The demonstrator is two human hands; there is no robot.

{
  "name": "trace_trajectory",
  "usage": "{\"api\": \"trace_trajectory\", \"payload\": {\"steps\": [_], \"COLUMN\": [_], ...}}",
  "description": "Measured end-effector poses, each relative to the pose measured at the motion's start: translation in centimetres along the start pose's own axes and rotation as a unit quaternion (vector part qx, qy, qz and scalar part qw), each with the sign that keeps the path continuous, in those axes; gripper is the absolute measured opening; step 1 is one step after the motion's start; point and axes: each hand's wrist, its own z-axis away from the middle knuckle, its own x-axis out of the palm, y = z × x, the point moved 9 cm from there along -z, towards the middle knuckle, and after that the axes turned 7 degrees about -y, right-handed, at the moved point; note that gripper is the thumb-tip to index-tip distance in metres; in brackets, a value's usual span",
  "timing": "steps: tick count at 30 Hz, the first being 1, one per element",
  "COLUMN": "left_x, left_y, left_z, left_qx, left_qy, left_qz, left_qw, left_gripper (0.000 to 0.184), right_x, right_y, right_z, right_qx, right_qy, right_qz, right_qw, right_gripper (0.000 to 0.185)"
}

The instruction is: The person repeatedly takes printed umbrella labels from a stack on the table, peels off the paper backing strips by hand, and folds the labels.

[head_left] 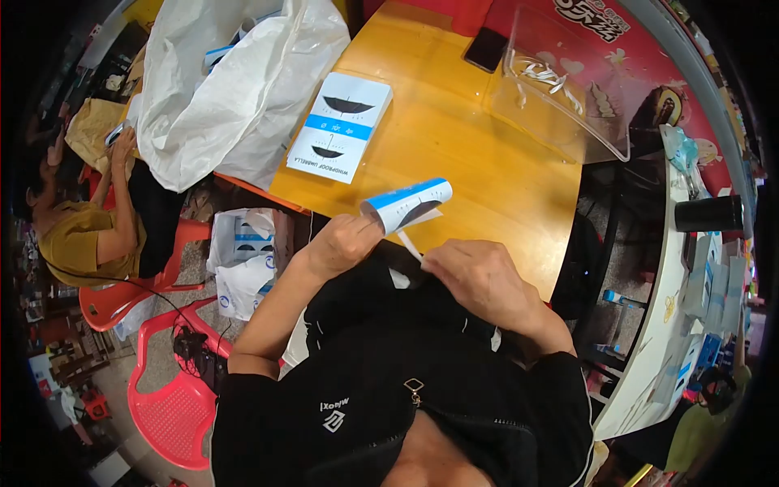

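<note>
A printed card with a blue band and an umbrella picture is curled into a tube above the front edge of the yellow table. My left hand is closed on the tube's left end. My right hand pinches a thin white strip that runs up to the underside of the tube. Behind the tube, a stack of flat umbrella cards lies on the table.
A large white sack stands at the table's left. A clear tray with white strips and a dark phone are at the back right. A co-worker sits far left, near a red chair.
</note>
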Motion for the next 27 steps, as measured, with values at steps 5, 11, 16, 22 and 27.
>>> {"api": "trace_trajectory", "payload": {"steps": [5,11,16,22,27], "left_x": [-0.5,0.1,1.1,2.2,2.4], "left_y": [-0.6,-5.4,-5.2,-5.3,-4.6], "left_z": [-1.1,1.0,1.6,1.9,1.2], "left_qx": [-0.004,-0.304,-0.351,-0.369,-0.367], "left_qy": [0.0,0.143,0.205,0.251,0.249], "left_qz": [-0.029,0.571,0.71,0.727,0.722], "left_qw": [1.0,0.749,0.575,0.521,0.532], "left_gripper": [0.019,0.025,0.025,0.024,0.024], "right_x": [-2.8,-16.4,-21.3,-7.9,-3.2], "right_y": [-2.0,9.7,21.2,9.6,7.3], "right_z": [-0.4,-0.1,1.4,-0.5,-0.9], "right_qx": [-0.032,0.082,0.142,0.03,0.056], "right_qy": [-0.062,0.114,0.333,0.308,0.313], "right_qz": [0.005,-0.221,0.499,-0.145,-0.191], "right_qw": [0.998,0.965,0.787,0.94,0.929], "right_gripper": [0.008,0.024,0.041,0.012,0.015]}}
